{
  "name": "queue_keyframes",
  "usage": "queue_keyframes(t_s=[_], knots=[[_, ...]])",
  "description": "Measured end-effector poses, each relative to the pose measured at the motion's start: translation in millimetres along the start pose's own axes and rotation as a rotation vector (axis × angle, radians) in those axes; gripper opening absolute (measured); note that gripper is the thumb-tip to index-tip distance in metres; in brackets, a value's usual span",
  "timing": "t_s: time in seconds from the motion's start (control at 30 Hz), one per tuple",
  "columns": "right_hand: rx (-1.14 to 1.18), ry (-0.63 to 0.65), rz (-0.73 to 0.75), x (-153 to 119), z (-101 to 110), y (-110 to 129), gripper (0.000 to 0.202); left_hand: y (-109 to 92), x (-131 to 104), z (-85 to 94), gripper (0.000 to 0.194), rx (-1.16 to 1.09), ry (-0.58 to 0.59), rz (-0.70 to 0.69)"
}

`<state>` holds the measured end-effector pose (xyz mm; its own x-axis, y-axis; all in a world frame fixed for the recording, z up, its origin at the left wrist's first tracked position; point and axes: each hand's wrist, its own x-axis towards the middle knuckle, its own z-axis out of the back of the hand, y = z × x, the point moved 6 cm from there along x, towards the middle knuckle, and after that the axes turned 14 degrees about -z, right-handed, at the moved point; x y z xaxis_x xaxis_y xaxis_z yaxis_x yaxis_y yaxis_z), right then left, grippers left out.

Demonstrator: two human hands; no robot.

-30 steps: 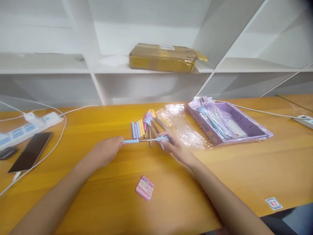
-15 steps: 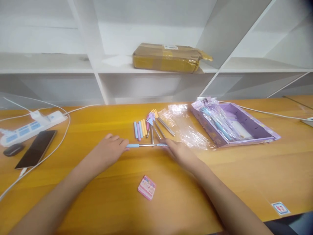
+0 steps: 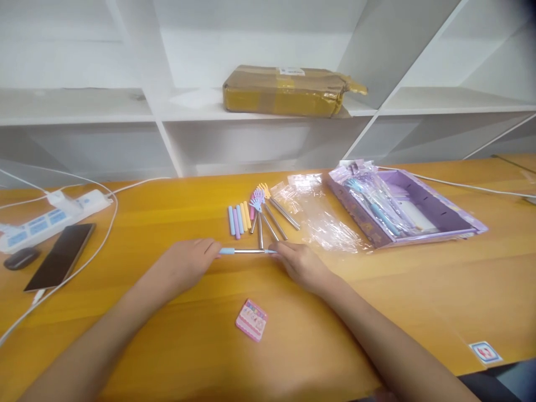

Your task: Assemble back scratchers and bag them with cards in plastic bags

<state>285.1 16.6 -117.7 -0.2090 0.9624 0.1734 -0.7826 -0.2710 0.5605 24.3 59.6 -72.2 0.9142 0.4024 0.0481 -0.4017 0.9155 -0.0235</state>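
A metal rod (image 3: 249,251) with light blue ends lies level between my two hands. My left hand (image 3: 193,261) is closed round its blue handle end. On the other side, the fingers of my right hand (image 3: 298,262) pinch the light blue tip, which they mostly cover. Just beyond the rod are several metal rods (image 3: 274,223) with small hand-shaped heads (image 3: 257,199) in blue, purple and yellow. Beside them, a row of coloured tubes (image 3: 238,220) in blue, purple and yellow lies on the table. A pink square card (image 3: 252,320) lies nearer to me.
Clear plastic wrappers (image 3: 330,223) lie by a purple box (image 3: 389,241) holding wrapped items. At left are a power strip (image 3: 54,220), phone (image 3: 61,257), black case (image 3: 22,258) and white cables. A taped parcel (image 3: 287,95) sits on the shelf; a sticker (image 3: 484,352) is at right.
The rod between my hands is slightly lower in view, with less of its blue ends showing. My right hand has shifted a little left at the tip. The view has tilted slightly.
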Motion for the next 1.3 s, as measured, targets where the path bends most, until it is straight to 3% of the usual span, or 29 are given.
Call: queue_keyframes(t_s=[0.4,0.6,0.97,1.3], knots=[[0.059,0.047,-0.027,-5.0,-9.3,4.2,0.029,-7.3,5.7,-11.9,0.032,-0.013,-0.047,-0.03],[0.021,0.048,-0.028,-6.5,-10.3,4.3,0.031,-12.2,7.4,-12.6,0.035,0.111,-0.014,-0.068],[0.041,0.053,-0.008,-6.4,-11.1,10.1,0.037,-15.3,7.9,-22.2,0.035,0.072,-0.014,-0.067],[-0.057,0.033,0.065,-11.3,-22.4,12.8,0.039,-32.4,3.5,-16.2,0.026,0.325,-0.179,-0.252]])
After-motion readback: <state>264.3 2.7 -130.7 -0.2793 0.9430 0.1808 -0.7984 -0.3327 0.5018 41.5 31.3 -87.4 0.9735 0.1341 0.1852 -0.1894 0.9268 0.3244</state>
